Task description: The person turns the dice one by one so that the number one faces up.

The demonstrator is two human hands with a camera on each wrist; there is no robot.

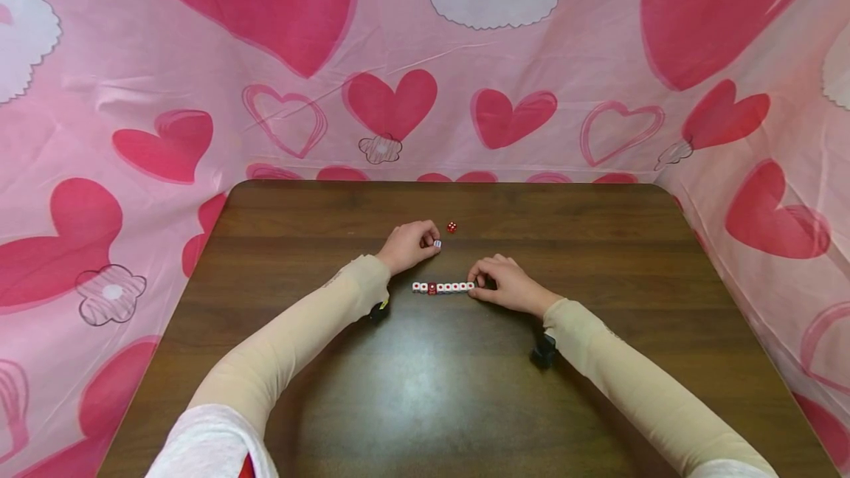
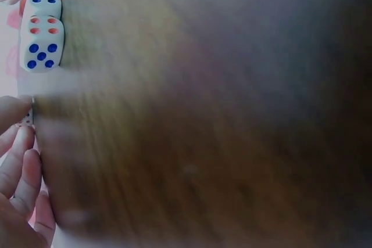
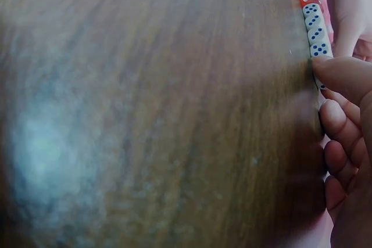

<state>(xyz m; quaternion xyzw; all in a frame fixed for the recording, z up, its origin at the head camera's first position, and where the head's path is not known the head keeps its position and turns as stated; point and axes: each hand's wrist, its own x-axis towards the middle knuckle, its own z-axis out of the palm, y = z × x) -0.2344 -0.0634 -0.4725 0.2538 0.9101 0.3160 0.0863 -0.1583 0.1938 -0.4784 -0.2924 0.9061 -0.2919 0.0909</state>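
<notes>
A row of several dice (image 1: 448, 288) runs across the middle of the table, mostly white with one red die (image 1: 432, 288) near its left part. My right hand (image 1: 508, 285) pinches the white die (image 1: 471, 286) at the row's right end between thumb and fingers. Beyond the row, my left hand (image 1: 409, 246) pinches a single white die (image 1: 437, 243) at its fingertips; in the left wrist view the fingers mostly hide that die (image 2: 27, 118). Another red die (image 1: 451, 227) lies by itself just past the left hand.
The brown wooden table (image 1: 425, 389) has its far edge against a pink cloth (image 1: 451, 57) with hearts, which also hangs at both sides. Dark wrist devices sit under the left sleeve (image 1: 319, 316) and the right sleeve (image 1: 637, 367).
</notes>
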